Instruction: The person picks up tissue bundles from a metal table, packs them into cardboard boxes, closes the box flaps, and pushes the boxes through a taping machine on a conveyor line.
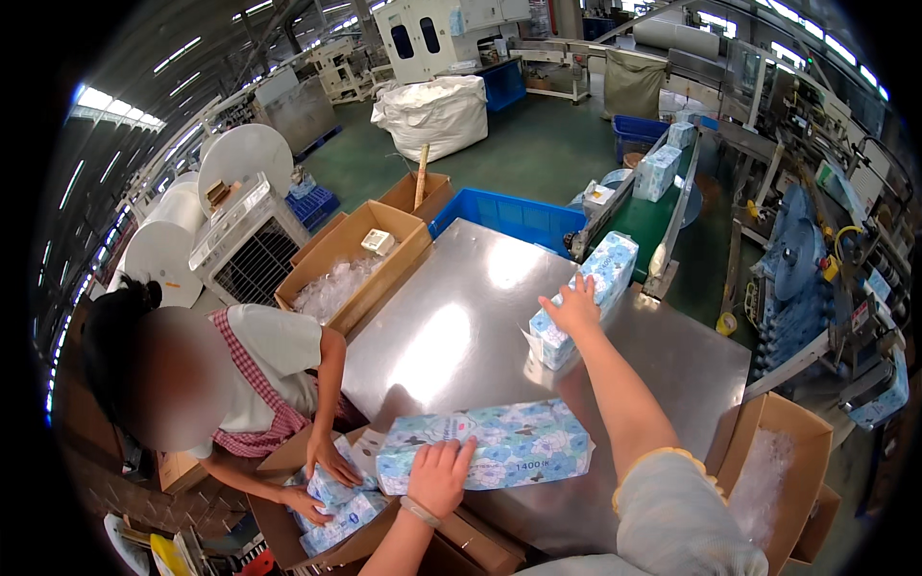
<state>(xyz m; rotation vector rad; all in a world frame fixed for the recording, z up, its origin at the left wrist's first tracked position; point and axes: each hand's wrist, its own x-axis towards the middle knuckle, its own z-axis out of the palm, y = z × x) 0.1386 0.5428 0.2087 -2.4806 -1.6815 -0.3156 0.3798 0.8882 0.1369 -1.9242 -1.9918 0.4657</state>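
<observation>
My left hand [442, 477] is closed over the near side of a long blue flowered tissue pack [523, 444], which is tilted above the near part of the metal table [423, 326]. Further right, my right hand [574, 309] grips another blue flowered tissue pack [610, 264] from above. That pack lies lengthwise at the table's far right, close to the end of a green conveyor belt [629, 216]. Beside my left forearm, a co-worker's two hands [327, 470] press on flowered packs [346, 518] inside a cardboard box [274, 528].
More packs [657, 173] ride the conveyor. A blue crate [509, 216] and a cardboard box of clear plastic film [336, 288] border the table's far side. Another open box [768, 470] stands at the right. The co-worker [259, 384] leans in from the left.
</observation>
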